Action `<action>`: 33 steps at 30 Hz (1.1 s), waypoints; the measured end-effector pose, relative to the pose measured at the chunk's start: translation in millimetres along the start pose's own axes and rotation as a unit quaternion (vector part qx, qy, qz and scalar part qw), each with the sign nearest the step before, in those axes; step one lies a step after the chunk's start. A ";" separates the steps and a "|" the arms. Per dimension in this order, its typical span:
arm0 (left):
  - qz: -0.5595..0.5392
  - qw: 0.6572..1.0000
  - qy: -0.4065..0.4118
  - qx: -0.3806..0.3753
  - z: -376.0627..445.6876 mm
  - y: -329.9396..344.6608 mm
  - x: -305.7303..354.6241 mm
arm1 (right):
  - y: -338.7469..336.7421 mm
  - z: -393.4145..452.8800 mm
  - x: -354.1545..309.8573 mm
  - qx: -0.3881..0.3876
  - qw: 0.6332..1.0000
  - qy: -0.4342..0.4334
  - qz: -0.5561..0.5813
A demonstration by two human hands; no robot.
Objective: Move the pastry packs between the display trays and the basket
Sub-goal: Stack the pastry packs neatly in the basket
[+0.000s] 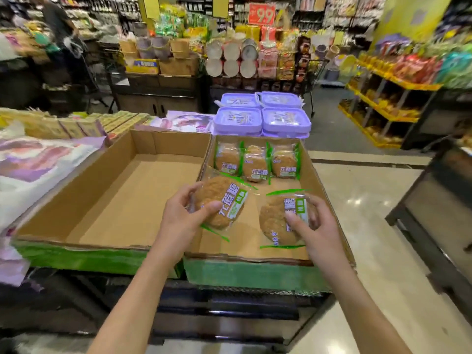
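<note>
Two cardboard display trays stand side by side: the left tray holds nothing, the right tray holds pastry packs. Three clear packs with green trim stand in a row at its back. My left hand grips a round brown pastry pack over the right tray's left side. My right hand holds another pastry pack over the tray's front right, thumb on top. No basket is in view.
Purple lidded tubs are stacked behind the right tray. Boxed goods and purple-printed bags lie left of the trays. A shop aisle with a shiny floor runs on the right beside yellow shelves. A person stands far left.
</note>
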State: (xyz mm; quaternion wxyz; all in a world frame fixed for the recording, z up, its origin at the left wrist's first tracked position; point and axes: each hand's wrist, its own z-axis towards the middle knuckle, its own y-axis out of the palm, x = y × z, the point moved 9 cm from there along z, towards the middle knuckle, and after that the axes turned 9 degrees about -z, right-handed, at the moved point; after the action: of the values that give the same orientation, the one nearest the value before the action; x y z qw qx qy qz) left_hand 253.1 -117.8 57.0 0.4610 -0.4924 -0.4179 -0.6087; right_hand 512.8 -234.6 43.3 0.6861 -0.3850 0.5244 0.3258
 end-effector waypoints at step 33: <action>0.712 0.680 0.100 -0.144 336.2 92.3 -144.6 | 32.9 354.2 123.2 -0.146 0.701 -0.063 -0.695</action>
State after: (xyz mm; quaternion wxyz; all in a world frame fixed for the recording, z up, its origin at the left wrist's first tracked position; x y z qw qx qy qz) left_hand 427.9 206.6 -24.5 0.7176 -0.6378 0.2005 -0.1951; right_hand 680.1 95.0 -28.0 0.6845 -0.7138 0.0090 -0.1480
